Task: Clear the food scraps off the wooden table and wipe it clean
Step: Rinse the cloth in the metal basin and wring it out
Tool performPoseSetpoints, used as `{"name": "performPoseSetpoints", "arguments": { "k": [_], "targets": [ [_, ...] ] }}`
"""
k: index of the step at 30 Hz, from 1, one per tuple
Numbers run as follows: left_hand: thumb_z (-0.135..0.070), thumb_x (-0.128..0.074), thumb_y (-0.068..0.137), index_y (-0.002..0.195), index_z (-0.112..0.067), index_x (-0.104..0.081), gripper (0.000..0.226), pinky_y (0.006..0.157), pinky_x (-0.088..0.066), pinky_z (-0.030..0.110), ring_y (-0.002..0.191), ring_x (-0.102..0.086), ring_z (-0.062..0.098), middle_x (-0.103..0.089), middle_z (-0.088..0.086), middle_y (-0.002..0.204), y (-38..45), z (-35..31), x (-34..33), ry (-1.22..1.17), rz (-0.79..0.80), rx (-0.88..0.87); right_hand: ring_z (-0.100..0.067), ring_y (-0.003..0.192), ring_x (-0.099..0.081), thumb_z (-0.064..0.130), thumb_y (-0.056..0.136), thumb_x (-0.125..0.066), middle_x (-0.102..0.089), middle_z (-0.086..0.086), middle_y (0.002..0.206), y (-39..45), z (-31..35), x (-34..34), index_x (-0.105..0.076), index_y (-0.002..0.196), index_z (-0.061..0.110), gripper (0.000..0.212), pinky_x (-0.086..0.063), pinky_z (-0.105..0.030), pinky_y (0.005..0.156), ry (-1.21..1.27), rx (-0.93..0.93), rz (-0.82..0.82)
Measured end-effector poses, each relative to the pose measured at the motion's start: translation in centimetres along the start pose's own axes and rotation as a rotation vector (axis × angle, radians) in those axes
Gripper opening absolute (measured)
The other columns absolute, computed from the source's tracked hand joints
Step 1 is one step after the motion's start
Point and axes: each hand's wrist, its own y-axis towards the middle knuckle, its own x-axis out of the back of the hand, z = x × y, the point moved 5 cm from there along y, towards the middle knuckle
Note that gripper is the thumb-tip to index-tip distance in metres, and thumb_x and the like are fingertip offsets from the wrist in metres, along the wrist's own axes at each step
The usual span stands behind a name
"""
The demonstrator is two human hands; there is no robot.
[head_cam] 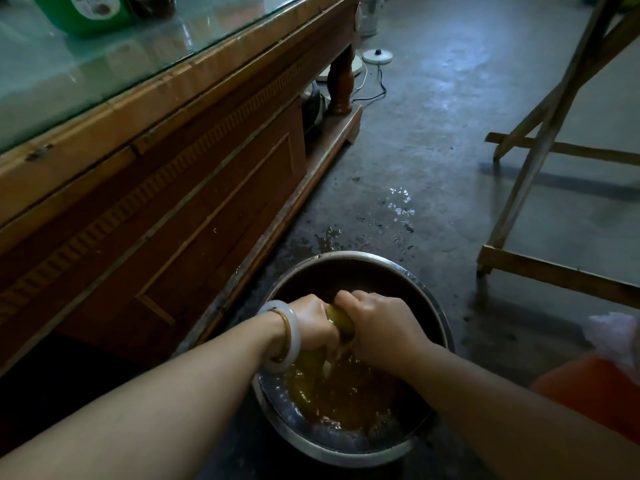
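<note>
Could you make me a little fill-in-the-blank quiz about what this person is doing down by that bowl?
1. Both hands, left hand and right hand, wring a yellow ____ over the bowl.
2. The metal bowl stands on the ____.
3. A white bangle sits on the ____ wrist.
4. The cabinet beside the bowl has a ____ top.

Missing words: cloth; floor; left; glass

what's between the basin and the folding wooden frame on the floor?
Head view: only concrete floor with splashed water patches beyond the metal basin rim; nothing else before the wooden frame. Both hands, left and right, wring a yellow cloth over it.
</note>
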Motion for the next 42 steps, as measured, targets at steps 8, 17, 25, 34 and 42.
{"name": "performPoseSetpoints", "arguments": {
  "k": [8,17,25,34,42],
  "targets": [
    [-0.034,-0.08,0.048,0.102,-0.016,-0.071,0.058,0.096,-0.048,0.047,0.104,-0.063,0.03,-0.068,0.014,0.108,-0.9,0.4,-0.1,-0.358,0.227,0.111,-0.02,0.083,-0.059,0.04,0.08,-0.067,-0.062,-0.002,0.107,-2.0,-0.4,-1.3,-0.041,0.139,0.027,0.066,-0.05,-0.031,0.054,-0.231,0.176,-0.276],
    [0.001,-0.069,0.072,0.137,-0.035,-0.037,0.081,0.093,-0.049,0.033,0.114,-0.051,0.016,-0.037,0.0,0.138,-1.8,-3.0,4.0,-0.156,-0.48,-0.502,-0.016,0.055,-0.051,0.022,0.082,-0.069,-0.063,-0.007,0.076,-2.1,-3.8,-2.9,-0.062,0.099,0.01,0.022,-0.033,-0.023,0.042,1.472,-1.052,0.28],
    [-0.028,-0.076,0.074,0.142,-0.031,-0.027,0.084,0.11,-0.034,0.042,0.139,-0.027,0.023,-0.032,0.0,0.15,-1.7,-1.9,1.3,0.598,-0.555,-0.959,-0.01,0.049,-0.047,0.021,0.072,-0.077,-0.057,-0.006,0.076,-2.7,-1.3,-1.7,-0.058,0.108,0.003,0.045,-0.032,-0.014,0.035,1.819,-0.743,1.02],
    [-0.01,-0.061,0.077,0.081,-0.024,-0.06,0.014,0.069,-0.056,0.032,0.075,-0.062,0.015,-0.064,-0.003,0.081,-0.6,-1.0,0.6,0.407,-0.335,-0.292,-0.006,0.073,-0.063,0.029,0.069,-0.079,-0.065,0.008,0.08,0.5,-0.9,0.6,-0.064,0.088,0.027,0.024,-0.051,-0.019,0.061,0.425,-0.394,0.448],
    [-0.016,-0.071,0.068,0.096,-0.014,-0.067,0.028,0.072,-0.057,0.035,0.085,-0.068,0.025,-0.07,0.009,0.095,-0.9,0.2,-1.2,-0.165,0.119,0.033,-0.013,0.062,-0.055,0.04,0.075,-0.065,-0.061,0.007,0.082,-0.5,-0.9,0.3,-0.056,0.1,0.025,0.03,-0.037,-0.023,0.052,-0.028,0.105,-0.002]
  ]
}}
